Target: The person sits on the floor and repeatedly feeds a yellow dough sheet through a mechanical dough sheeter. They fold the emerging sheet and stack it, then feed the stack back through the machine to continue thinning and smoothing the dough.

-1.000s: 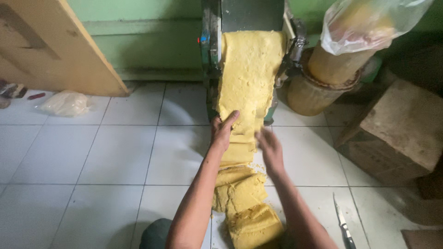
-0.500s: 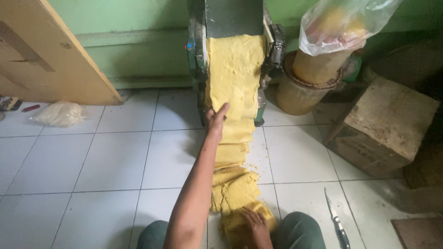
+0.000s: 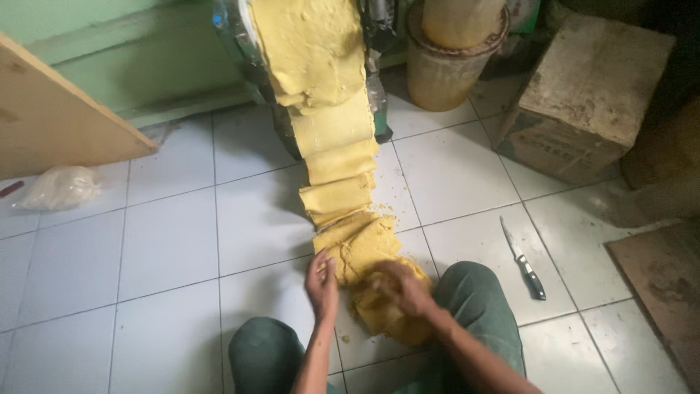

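Long yellow sheet of soft dough [image 3: 332, 138] hanging out of a grey metal rolling machine [image 3: 240, 44] against the green wall, stepping down in loose folds onto the white tiled floor [image 3: 168, 241] and ending in a crumpled heap of folded yellow dough [image 3: 364, 252] between two knees in dark green trousers [image 3: 474, 306]. Left hand [image 3: 321, 283] set against the left edge of the heap, fingers nearly straight and close together, pressed flat to the dough rather than closed round it. Right hand [image 3: 403, 287] laid on top of the near end of the heap, fingers curled down over the dough; whether truly gripping or only pressing, impossible to tell. Small crumbs of dough scattered on the tiles beside the heap. To the right, well apart from the hands, a black-handled kitchen knife [image 3: 523, 259] flat on the floor. Farther back, a round tan bucket [image 3: 445, 69] beside the machine, a worn brown cardboard box [image 3: 583, 95] to its right. At far left, a leaning pale wooden board [image 3: 51, 117] and, below it, a crumpled clear plastic bag [image 3: 58, 187].
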Tool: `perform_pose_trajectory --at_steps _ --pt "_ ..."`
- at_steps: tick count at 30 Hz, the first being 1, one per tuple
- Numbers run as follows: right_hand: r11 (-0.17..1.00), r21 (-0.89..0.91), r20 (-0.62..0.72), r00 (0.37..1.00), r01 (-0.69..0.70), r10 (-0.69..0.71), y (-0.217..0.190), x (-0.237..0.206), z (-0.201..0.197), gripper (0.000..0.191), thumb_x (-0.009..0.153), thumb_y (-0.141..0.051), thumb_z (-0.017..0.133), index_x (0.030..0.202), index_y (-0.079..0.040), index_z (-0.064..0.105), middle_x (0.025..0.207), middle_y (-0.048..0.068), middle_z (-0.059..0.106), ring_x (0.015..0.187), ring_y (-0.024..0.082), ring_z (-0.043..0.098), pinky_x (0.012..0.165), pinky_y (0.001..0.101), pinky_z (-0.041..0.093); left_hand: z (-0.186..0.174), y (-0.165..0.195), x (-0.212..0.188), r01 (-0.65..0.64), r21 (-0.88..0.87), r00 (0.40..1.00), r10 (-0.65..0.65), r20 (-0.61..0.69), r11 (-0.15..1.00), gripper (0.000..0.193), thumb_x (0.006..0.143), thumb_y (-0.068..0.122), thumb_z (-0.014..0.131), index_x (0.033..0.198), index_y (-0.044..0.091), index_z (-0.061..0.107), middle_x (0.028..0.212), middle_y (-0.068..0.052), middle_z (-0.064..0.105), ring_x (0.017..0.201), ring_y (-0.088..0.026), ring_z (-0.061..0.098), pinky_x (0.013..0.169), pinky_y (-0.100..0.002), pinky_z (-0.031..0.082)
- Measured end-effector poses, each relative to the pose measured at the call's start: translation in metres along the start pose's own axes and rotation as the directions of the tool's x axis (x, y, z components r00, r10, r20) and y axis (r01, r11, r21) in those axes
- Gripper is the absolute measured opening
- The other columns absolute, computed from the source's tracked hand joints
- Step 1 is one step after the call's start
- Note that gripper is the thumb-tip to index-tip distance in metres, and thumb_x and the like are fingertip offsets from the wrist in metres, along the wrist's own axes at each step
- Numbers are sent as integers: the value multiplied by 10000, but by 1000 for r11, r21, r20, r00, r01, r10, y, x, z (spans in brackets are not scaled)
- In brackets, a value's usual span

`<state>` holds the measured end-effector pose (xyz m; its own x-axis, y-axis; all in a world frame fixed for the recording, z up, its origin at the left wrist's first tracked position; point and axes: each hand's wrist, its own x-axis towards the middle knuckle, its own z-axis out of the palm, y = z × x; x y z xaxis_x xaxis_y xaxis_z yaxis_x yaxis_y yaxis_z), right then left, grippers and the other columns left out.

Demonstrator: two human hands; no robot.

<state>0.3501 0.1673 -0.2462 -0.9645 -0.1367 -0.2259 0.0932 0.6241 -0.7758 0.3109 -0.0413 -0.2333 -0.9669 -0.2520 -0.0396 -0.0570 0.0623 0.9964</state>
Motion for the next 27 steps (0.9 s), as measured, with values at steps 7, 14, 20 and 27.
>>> perform_pose_trajectory --at_steps 7,14,20,27 --pt "984 -146 -319 946 -103 52 92 107 -86 708 1002 -555 474 1564 -131 395 1646 148 346 1538 326 284 1246 465 268 -54 -82 45 -97 478 867 310 -391 873 415 1035 223 649 1377 -7 600 1401 -219 610 1309 -398 559 1151 -473 397" --pt "938 -343 -431 896 -50 -110 180 221 -166 864 1026 -570 431 1637 -28 151 1718 185 70 1583 331 39 1264 506 68 -37 -136 50 214 699 867 197 -458 682 643 1131 448 420 1544 -45 424 1676 -309 271 1566 -494 155 1195 -701 71" --pt "797 -604 -489 794 -10 -361 198 300 -175 832 1122 -551 461 1675 -3 167 1761 209 80 1655 352 36 1353 507 74 -29 -162 54 131 817 867 335 -369 562 483 1145 363 390 1498 37 444 1665 -266 327 1568 -499 222 1197 -749 115" --pt "926 -240 -79 945 291 -318 141 290 -90 556 1043 -288 557 1539 -76 424 1635 138 358 1529 322 303 1260 478 263 -37 -197 58 103 733 831 347 -435 672 489 1167 405 394 1495 67 525 1662 -292 343 1562 -548 243 1224 -723 215"
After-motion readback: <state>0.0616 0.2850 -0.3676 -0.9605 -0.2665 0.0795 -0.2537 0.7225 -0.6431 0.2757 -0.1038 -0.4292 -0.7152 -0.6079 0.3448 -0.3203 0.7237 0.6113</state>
